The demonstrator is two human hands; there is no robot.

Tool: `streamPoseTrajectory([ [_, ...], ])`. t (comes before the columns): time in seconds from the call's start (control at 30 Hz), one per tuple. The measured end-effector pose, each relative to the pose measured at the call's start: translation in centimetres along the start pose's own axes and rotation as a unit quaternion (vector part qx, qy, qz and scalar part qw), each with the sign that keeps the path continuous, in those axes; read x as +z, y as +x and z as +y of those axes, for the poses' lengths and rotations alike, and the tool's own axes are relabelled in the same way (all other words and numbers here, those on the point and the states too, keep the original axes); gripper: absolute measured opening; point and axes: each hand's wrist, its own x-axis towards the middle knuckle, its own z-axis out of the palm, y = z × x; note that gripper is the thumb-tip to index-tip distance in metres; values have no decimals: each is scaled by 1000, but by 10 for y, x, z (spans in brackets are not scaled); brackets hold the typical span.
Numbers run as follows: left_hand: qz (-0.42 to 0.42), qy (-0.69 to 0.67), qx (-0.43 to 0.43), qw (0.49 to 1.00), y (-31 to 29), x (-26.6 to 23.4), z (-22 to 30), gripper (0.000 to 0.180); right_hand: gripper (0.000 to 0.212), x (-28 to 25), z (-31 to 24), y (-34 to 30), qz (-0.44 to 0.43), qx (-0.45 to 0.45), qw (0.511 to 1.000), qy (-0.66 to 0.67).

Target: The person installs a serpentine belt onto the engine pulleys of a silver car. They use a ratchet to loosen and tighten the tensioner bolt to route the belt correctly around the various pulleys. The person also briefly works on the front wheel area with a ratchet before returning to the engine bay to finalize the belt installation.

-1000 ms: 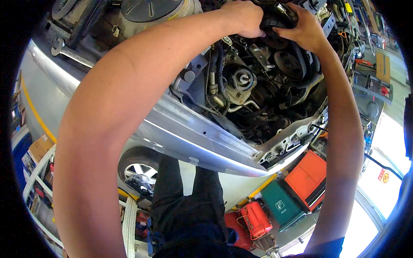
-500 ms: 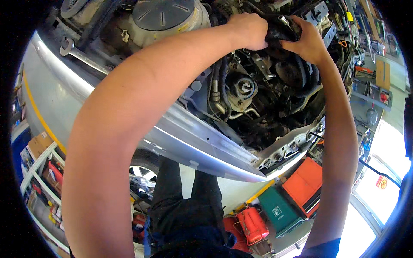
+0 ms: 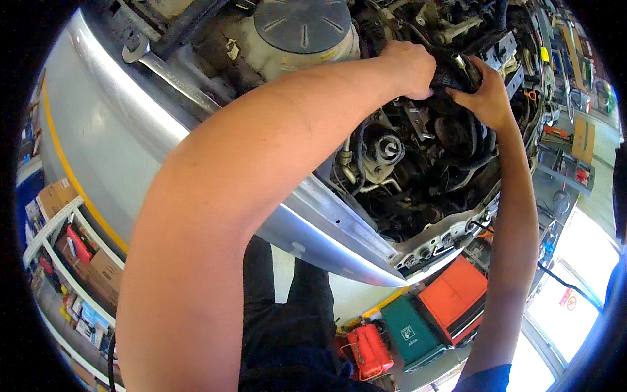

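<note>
A: Where is the part you're handling, and how do your hands stand on it?

B: Your dark ribbed part [image 3: 449,70] sits at the upper right of the frame, down among the engine parts, between your two hands. Your left hand [image 3: 408,68] is curled nearly into a fist at its left side; what those fingers enclose, I can't tell. Your right hand [image 3: 486,95] curves half open along its right side, thumb and fingers spread, and I can't tell how firmly it presses.

A: How should you work it well?

B: I'd match the force from both sides so the part doesn't twist, and mind your right fingers near the bright metal stub [image 3: 458,61] (bare skin and metal edges don't mix). Your left hand hides much of its own contact, so feel before you push.

A: And the surface you're leaning over?

B: The silver fender [image 3: 326,251] sweeps from upper left to lower centre. A steel wrench [image 3: 176,81] lies inside its edge at upper left; watch your elbow there. A round black cover [image 3: 300,26] sits at top centre.

A: The room?

B: White-framed shelving [image 3: 55,225] stands at lower left; an orange-topped cabinet [image 3: 454,291], a green bin [image 3: 413,330] and a red tank [image 3: 370,351] at lower right.
</note>
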Motion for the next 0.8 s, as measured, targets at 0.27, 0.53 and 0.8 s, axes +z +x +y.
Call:
streamPoseTrajectory([
  [0.27, -45, -64, 25, 997, 20, 8, -8, 45, 79, -2, -19, -3, 8, -7, 1000, 19],
  [0.53, -120, -130, -31, 984, 20, 7, 1, 37, 87, -5, -28, -2, -22, 20, 998, 57],
  [0.8, -36, -98, 40, 994, 18, 11, -7, 40, 82, -6, -14, -5, -13, 6, 999, 30],
])
